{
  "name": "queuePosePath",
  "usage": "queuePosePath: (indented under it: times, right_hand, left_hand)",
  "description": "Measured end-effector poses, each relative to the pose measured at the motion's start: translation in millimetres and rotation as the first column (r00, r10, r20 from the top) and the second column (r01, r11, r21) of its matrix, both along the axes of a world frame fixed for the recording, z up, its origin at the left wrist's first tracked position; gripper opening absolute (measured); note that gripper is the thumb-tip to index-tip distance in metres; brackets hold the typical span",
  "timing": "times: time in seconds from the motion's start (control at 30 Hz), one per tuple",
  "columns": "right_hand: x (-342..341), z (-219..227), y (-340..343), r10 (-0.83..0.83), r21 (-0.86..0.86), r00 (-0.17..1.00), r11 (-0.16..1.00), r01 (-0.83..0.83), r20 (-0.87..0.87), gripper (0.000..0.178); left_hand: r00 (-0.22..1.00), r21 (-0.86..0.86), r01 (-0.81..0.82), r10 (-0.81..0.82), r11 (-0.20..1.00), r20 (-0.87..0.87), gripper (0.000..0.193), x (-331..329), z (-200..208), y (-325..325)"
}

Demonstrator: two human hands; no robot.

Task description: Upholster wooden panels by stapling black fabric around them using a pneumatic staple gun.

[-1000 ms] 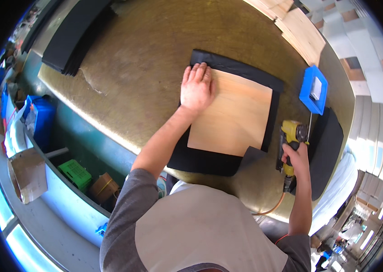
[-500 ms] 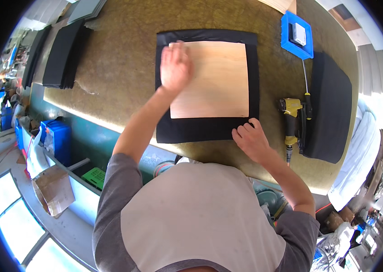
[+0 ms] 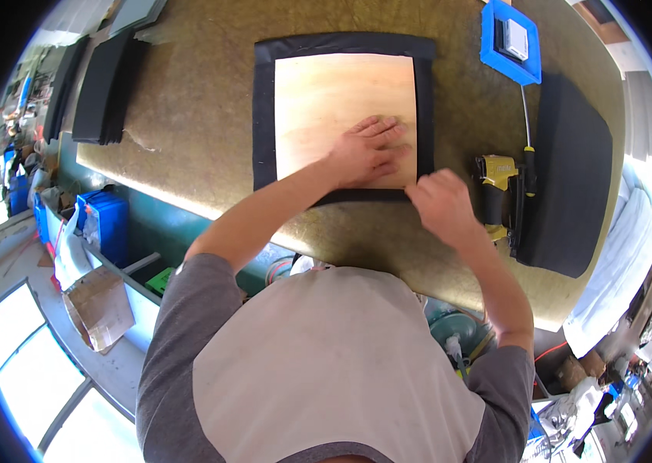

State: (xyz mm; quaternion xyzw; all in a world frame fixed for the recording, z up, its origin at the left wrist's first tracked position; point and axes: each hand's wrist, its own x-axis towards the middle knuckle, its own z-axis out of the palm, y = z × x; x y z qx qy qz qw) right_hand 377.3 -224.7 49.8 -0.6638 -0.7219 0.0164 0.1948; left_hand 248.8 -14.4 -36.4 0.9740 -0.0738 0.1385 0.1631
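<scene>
Pale wooden square (image 3: 326, 108) on black cloth (image 3: 264, 116), brown tabletop (image 3: 195, 100)
Our left hand (image 3: 371, 152) lies open on the wood; our right hand (image 3: 443, 202) curls at the cloth's corner; we can't tell its grip.

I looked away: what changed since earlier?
The right hand released the yellow tool and moved left to the near right corner of the black cloth; the left hand moved nearer and rightward on the wooden panel. The cloth's near edge folded inward. Blue tray and screwdriver stayed.
</scene>
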Motion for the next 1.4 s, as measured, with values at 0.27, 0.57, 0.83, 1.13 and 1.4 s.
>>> queuePosePath:
  times: [0.27,0.57,0.83,1.13,1.4]
  right_hand:
    - [34,-38,40,-0.21,-0.164,0.976,0.966,0.198,-0.055,0.02]
    - [40,-7,22,-0.507,0.131,0.852,0.843,0.521,-0.128,0.02]
    - [19,-12,-101,-0.931,-0.338,0.36,0.322,0.884,0.053,0.087]
    - [40,30,-114,-0.879,-0.641,0.168,0.445,0.626,-0.446,0.04]
    - [-20,46,-14,-0.887,-0.824,0.238,0.457,0.334,-0.395,0.014]
  left_hand:
    - [0.951,-0.047,-0.016,0.001,0.999,-0.31,0.071,10,51,2]
    - [0.978,0.059,-0.14,0.147,0.988,-0.147,0.068,17,22,5]
    - [0.983,0.023,-0.177,0.176,0.984,0.043,0.055,24,13,5]
    - [0.981,-0.002,-0.194,0.194,0.981,0.011,0.047,27,14,-1]
    - [0.978,-0.059,-0.2,0.202,0.978,0.048,0.034,32,12,0]
